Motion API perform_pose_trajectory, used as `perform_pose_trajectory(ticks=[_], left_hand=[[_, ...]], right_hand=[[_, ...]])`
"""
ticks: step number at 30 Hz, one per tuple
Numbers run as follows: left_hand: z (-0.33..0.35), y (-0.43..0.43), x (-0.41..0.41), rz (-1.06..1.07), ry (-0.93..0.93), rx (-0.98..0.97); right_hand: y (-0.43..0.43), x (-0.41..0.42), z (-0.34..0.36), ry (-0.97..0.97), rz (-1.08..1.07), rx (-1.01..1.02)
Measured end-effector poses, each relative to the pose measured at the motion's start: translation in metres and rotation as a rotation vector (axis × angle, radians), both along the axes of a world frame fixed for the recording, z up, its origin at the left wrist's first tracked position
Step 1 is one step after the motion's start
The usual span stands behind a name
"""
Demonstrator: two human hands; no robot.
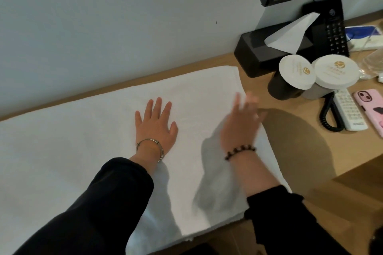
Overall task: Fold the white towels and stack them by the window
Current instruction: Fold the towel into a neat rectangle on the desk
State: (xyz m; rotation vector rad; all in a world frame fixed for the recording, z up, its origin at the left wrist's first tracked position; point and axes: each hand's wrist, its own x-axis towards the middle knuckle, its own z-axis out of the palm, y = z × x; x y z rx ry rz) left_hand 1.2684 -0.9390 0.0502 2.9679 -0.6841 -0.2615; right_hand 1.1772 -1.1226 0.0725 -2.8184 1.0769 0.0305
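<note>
A large white towel (83, 141) lies spread flat along the wooden desk (300, 141), reaching from the left edge of view to near the desk's middle. My left hand (155, 122) presses flat on the towel's middle with fingers straight and spread. My right hand (242, 122) is blurred with motion over the towel's right edge, fingers extended and holding nothing. Its shadow falls on the cloth below it.
Right of the towel stand a black tissue box (259, 51), two dark cups with white paper lids (296, 72), a black desk phone (331, 27) with coiled cord, a white remote (348, 109) and a pink phone (371, 107). A plain wall runs behind the desk.
</note>
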Motion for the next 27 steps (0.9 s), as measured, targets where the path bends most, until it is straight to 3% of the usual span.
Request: perform_pose_trajectory(ticks=[2, 4, 10, 12, 15, 16, 20, 25, 27], left_hand=[[-0.001, 0.001, 0.000, 0.004, -0.006, -0.003], [-0.001, 0.001, 0.001, 0.006, -0.002, -0.011], [-0.002, 0.001, -0.001, 0.004, -0.014, -0.013], [-0.001, 0.000, 0.000, -0.001, -0.016, -0.014], [-0.001, 0.003, -0.002, -0.026, -0.017, 0.023], [0.000, 0.004, 0.000, -0.049, -0.010, 0.044], [0.006, 0.008, 0.002, -0.104, 0.062, 0.080], [0.020, 0.024, -0.043, -0.109, 0.125, 0.132], [0.027, 0.046, -0.069, -0.123, 0.112, 0.185]], right_hand=[[0.049, -0.004, -0.005, 0.007, 0.340, 0.133], [0.060, -0.020, -0.013, 0.149, 0.468, 0.096], [0.006, -0.052, -0.014, 0.251, -0.032, 0.073], [0.037, -0.042, -0.004, 0.236, 0.044, 0.150], [0.091, -0.059, -0.009, 0.149, 0.478, 0.144], [0.088, -0.070, -0.010, 0.147, 0.504, 0.106], [0.029, -0.107, -0.017, 0.161, 0.196, 0.038], [0.022, -0.104, -0.022, 0.078, 0.173, 0.006], [0.013, -0.097, -0.018, 0.132, 0.159, 0.037]])
